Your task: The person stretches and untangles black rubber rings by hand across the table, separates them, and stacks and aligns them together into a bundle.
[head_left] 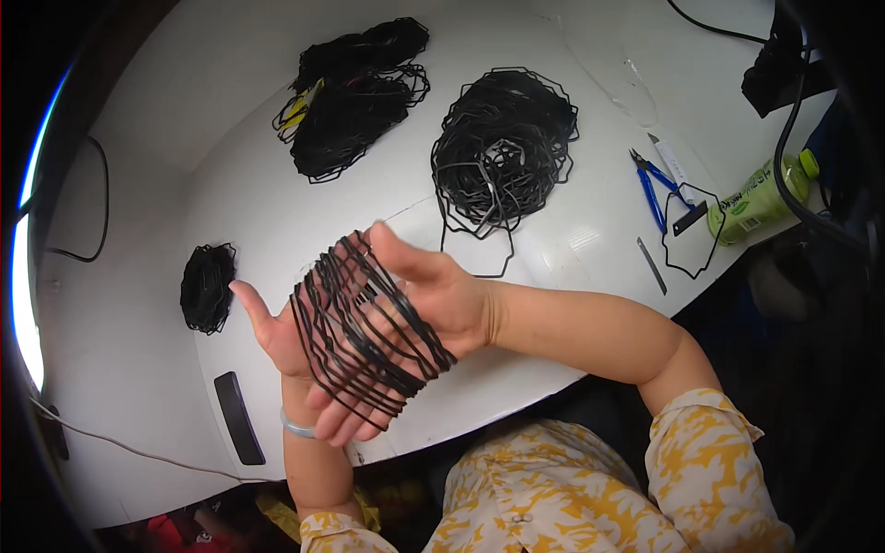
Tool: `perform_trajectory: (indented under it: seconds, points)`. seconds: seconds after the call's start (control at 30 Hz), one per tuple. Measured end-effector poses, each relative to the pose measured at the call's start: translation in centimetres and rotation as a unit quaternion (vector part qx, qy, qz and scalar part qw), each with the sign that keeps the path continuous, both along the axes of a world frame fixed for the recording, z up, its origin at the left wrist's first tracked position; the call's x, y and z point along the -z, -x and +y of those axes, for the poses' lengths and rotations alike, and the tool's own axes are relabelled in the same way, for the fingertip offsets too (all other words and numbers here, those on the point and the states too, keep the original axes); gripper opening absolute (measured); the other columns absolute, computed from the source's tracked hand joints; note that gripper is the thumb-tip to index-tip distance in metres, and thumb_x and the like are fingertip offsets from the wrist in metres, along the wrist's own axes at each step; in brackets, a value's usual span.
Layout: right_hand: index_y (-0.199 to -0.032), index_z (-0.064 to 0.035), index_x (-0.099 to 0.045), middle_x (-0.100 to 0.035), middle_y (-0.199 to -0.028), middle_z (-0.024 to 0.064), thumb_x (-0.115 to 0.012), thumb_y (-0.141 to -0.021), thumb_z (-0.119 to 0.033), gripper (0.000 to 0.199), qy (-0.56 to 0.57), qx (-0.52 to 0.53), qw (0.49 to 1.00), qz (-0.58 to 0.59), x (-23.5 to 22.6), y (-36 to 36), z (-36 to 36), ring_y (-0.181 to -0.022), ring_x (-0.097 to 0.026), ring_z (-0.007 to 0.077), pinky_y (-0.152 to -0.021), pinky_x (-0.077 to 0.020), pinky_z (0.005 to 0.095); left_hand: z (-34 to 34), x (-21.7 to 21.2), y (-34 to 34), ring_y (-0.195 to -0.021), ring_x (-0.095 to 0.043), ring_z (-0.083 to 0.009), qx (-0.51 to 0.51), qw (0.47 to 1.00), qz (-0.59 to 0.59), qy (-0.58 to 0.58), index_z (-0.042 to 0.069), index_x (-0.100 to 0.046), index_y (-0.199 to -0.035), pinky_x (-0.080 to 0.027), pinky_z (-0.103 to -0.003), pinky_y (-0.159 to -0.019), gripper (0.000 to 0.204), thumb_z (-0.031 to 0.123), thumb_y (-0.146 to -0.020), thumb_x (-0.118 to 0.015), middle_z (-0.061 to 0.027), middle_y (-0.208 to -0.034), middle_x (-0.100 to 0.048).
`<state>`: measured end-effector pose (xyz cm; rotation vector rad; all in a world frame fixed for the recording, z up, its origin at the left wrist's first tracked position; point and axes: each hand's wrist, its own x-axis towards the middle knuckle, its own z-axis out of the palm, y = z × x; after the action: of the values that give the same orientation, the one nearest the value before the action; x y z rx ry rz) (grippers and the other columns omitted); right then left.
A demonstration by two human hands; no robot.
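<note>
Both hands — left hand [277, 336], right hand [419, 300] — inside black rings [369, 323]

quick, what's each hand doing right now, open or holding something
Left hand: open, palm up, inside the bundle of black wire loops.
Right hand: open, fingers extended, also through the same bundle.

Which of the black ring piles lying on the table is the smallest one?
The small dark pile at the table's left, just beyond the left hand. The two heaps at the far side, one with yellow in it and one loose tangle, are much bigger.
</note>
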<state>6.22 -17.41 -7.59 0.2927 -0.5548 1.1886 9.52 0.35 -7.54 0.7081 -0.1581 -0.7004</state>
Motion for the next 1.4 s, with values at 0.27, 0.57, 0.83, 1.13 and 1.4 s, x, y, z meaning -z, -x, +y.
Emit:
perform_trajectory:
  seconds: [0.27,0.57,0.83,1.13,1.4]
  points:
    - [-0.127,0.0194,-0.043,-0.046,-0.128,0.0401,-0.034,-0.078,-0.084,0.115,0.202,0.08,0.976,-0.026,1.6,0.8,1.3,-0.123,-0.046,0.0494,-0.106,-0.0363,0.0523,0.3,-2.2,0.2,-0.143,-0.002,-0.0451,0.018,0.995,-0.075,0.066,-0.015,-0.005,-0.144,-0.009,-0.052,-0.116,0.125,0.088,-0.076,-0.023,-0.0358,-0.152,-0.002]
    - [-0.127,0.018,-0.044,-0.046,-0.127,0.041,-0.032,-0.081,-0.081,0.11,0.217,0.059,0.974,-0.037,2.0,1.1,1.4,-0.122,-0.046,0.0507,-0.104,-0.0388,0.0527,0.5,-2.4,0.4,-0.143,-0.001,-0.0457,0.017,0.995,-0.078,0.066,-0.016,-0.004,-0.144,-0.009,-0.052,-0.116,0.125,0.088,-0.076,-0.024,-0.0364,-0.151,-0.001]
    - [-0.117,0.0053,-0.057,-0.062,-0.115,0.0214,-0.04,-0.093,-0.064,0.075,0.317,0.29,0.901,-0.063,1.0,2.8,2.9,-0.107,-0.061,0.0291,-0.092,-0.0494,0.0385,3.1,-2.5,1.1,-0.124,-0.039,-0.038,-0.019,0.984,0.042,0.175,-0.015,-0.023,-0.139,-0.033,-0.048,-0.107,0.083,0.052,-0.093,-0.043,-0.0278,-0.133,-0.038]
    - [-0.127,0.0069,-0.051,-0.055,-0.127,0.0234,-0.056,-0.092,-0.035,0.055,0.433,0.628,0.465,-0.45,1.3,-1.7,0.3,-0.118,-0.053,0.0334,-0.101,-0.0415,0.0398,13.6,-9.7,3.0,-0.094,-0.052,-0.02,-0.255,0.961,-0.004,0.106,-0.005,-0.031,-0.139,-0.047,-0.036,-0.094,0.044,-0.008,-0.095,-0.037,-0.0066,-0.105,-0.049]
    - [-0.135,0.0106,-0.039,-0.034,-0.144,0.0301,-0.045,-0.088,-0.063,0.088,0.283,0.443,0.286,-0.801,7.4,6.7,9.9,-0.14,-0.025,0.0384,-0.117,-0.0126,0.0492,17.4,-14.2,3.6,-0.101,-0.052,-0.0204,-0.25,0.961,-0.118,-0.005,-0.005,-0.017,-0.146,-0.047,-0.035,-0.1,0.051,-0.005,-0.098,-0.034,-0.0094,-0.111,-0.046]
